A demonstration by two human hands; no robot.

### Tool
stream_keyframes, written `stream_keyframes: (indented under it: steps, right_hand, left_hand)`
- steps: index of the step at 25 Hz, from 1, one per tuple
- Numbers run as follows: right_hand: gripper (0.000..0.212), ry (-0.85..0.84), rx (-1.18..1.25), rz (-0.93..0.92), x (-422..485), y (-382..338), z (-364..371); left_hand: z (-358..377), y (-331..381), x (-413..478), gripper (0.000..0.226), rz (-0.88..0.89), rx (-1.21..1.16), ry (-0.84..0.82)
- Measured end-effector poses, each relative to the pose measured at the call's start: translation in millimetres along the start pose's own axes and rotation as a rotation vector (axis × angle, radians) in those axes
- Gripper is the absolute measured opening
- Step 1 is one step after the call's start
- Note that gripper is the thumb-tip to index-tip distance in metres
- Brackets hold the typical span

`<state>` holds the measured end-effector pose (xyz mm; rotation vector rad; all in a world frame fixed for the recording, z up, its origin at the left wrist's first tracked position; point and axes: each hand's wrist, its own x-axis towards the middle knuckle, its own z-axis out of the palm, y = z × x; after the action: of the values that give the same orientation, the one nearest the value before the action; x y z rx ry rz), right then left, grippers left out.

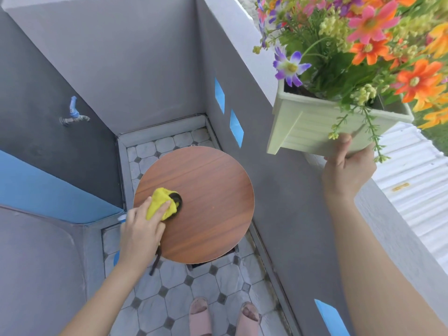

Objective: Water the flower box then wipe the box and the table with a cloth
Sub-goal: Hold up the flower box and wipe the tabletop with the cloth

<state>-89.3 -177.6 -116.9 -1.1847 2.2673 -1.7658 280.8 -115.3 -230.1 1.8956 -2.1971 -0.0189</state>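
Pressing soft yellow cloth [160,200], bunched and gripped by left hand [140,229], onto table [213,190]; rigid, likely light flower box [310,132] cupped underneath by right hand [346,170].

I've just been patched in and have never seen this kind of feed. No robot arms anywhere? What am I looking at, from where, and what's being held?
There is no machine: these are a person's bare arms, filmed by one wide-angle camera on their head, looking down. The left hand grips a yellow cloth against the round wooden table, beside a dark round thing I cannot identify. The right hand holds the flower box, full of bright flowers, up off the table, thumb on its front wall. Pink slippers show on the tiled floor.
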Motion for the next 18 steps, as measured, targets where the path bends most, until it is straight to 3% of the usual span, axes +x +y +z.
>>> stream_keyframes:
  steps: [3, 6, 10, 12, 15, 18]
  right_hand:
    - [0.068, -0.006, -0.005, -0.011, -2.4, -5.8, -3.2]
    - [0.065, 0.004, 0.022, 0.000, -2.5, -5.9, -2.3]
    - [0.055, 0.005, 0.031, -0.021, -3.5, -8.9, -3.8]
    - [0.047, 0.010, 0.051, -0.011, -3.1, -9.4, -4.5]
    - [0.055, 0.015, 0.071, -0.027, -3.6, -8.7, -4.9]
    - [0.048, 0.027, 0.021, -0.023, -6.0, -14.1, -7.3]
  left_hand:
    - [10.1, 30.6, 37.6, 0.042, -0.245, -0.053, 0.009]
    - [23.9, 73.0, 64.4, 0.042, -0.282, -0.138, -0.020]
    - [34.1, 127.7, 68.1, 0.046, -0.163, -0.174, -0.065]
    - [34.2, 141.9, 60.5, 0.044, 0.012, -0.201, -0.065]
    - [25.0, 135.6, 38.2, 0.030, 0.282, -0.220, -0.115]
    - [16.5, 111.1, 13.5, 0.025, 0.273, -0.103, -0.175]
